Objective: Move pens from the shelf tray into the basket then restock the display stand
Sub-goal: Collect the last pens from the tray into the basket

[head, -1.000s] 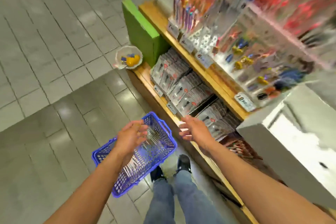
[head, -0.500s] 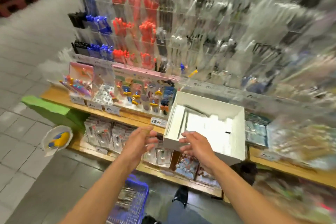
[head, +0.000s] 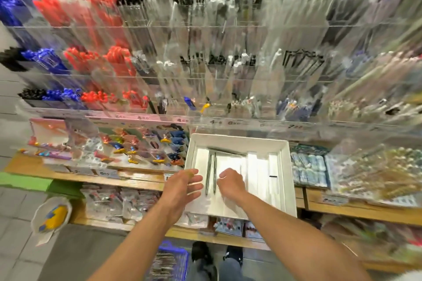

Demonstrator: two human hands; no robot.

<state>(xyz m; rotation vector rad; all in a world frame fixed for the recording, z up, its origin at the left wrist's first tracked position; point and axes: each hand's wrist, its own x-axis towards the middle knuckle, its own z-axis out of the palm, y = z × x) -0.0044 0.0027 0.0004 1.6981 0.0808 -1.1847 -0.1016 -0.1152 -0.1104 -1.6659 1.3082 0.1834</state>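
A white shelf tray [head: 286, 171] sits on the wooden shelf in front of me, with a few dark pens [head: 211, 174] lying lengthwise in its left part. My left hand [head: 181, 188] hovers over the tray's left rim, fingers straight and spread, holding nothing. My right hand [head: 230, 182] is just right of the pens, fingers loosely curled and empty. The blue wire basket [head: 170, 261] stands on the floor below, with pens in it, partly hidden by my left arm. The clear acrylic display stand [head: 205, 64] full of pens rises behind the tray, blurred.
Wooden shelves [head: 342, 211] hold packaged stationery left and right of the tray. A green board [head: 25, 183] juts out at the left. A white bowl with a yellow and blue item [head: 51, 214] sits at the lower left. My feet [head: 217, 255] stand beside the basket.
The view has swung up from the basket on the floor to the tray and display stand. Both hands have risen from above the basket to over the tray's near edge.
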